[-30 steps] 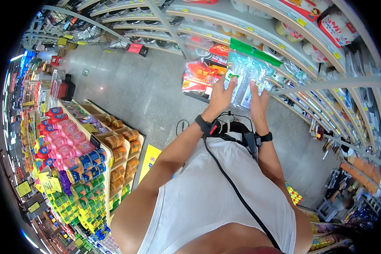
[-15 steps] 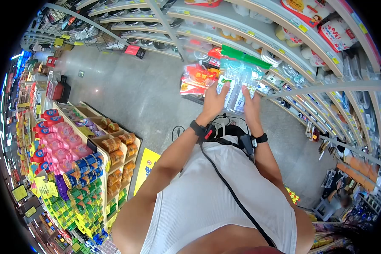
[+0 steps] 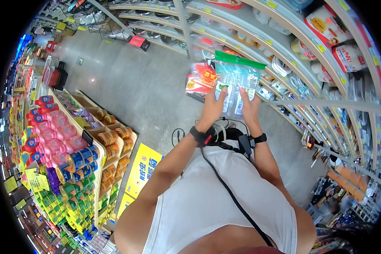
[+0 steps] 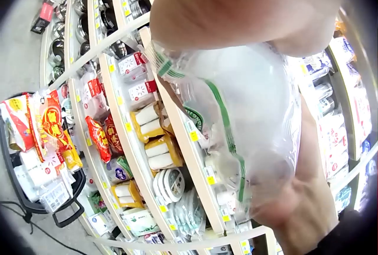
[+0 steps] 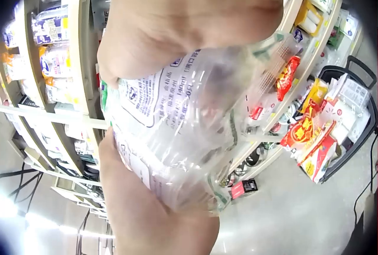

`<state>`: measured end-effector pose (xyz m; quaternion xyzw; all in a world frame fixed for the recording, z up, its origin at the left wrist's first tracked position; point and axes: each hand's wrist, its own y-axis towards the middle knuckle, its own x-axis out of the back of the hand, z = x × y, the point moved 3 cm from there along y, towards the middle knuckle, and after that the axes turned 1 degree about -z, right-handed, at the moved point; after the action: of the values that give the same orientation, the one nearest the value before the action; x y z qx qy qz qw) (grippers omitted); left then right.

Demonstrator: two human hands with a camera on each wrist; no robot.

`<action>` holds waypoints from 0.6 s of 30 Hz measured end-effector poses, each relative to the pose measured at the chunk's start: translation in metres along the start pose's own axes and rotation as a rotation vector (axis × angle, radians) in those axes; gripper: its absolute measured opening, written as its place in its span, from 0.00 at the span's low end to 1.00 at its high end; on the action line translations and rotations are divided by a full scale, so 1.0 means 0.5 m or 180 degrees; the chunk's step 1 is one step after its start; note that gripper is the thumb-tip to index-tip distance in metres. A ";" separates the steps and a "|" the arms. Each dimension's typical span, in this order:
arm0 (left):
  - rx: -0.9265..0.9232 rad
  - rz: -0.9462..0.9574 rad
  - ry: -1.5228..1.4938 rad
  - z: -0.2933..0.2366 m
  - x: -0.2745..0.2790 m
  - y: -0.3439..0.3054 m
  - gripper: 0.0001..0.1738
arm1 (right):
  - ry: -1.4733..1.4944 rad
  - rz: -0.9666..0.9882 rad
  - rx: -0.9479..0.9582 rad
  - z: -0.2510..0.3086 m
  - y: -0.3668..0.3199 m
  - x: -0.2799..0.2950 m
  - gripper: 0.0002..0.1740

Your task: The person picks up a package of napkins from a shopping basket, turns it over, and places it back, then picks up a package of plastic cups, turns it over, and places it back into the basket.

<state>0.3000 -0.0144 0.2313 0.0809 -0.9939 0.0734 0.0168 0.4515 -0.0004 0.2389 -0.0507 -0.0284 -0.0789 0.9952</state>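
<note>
Both hands hold a clear plastic pack of disposable cups [image 3: 230,77] out in front of the waist. A green band runs along its far edge, and white printed labels show on its front. My left hand [image 3: 213,106] grips the left side with the thumb on top, and my right hand [image 3: 250,111] grips the right side the same way. The fingers beneath are mostly hidden in the head view. From the right wrist, small print covers the crinkled wrap of the pack [image 5: 177,119]. The left wrist view shows the rounded clear end of the pack [image 4: 248,95].
A black shopping basket [image 4: 78,199] with red and yellow bags and white boxes stands on the floor beyond the hands. Long stocked shelves [image 3: 283,46] curve along the right. To the left stands a display of bottles [image 3: 57,127] and cans. Yellow floor signs [image 3: 143,167] lie nearby.
The pack and both hands have come slightly closer to the body, with the pack still held at both sides. The head view has turned a little, shifting the shelves.
</note>
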 end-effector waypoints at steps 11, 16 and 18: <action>0.0016 0.0101 -0.0136 0.028 0.080 0.028 0.25 | -0.0150 0.0173 -0.0275 -0.039 -0.017 -0.067 0.26; 0.0515 0.0100 -0.0713 0.123 0.111 0.061 0.27 | 0.0023 0.0859 -0.0049 -0.022 -0.010 -0.076 0.26; 0.0784 0.0347 -0.1596 0.060 0.128 0.049 0.27 | 0.0256 0.1097 -0.0225 -0.014 -0.003 -0.073 0.30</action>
<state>0.2323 -0.0052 0.2008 0.0443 -0.9535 0.1721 -0.2434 0.4158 0.0031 0.2295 -0.0866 0.0233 0.0899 0.9919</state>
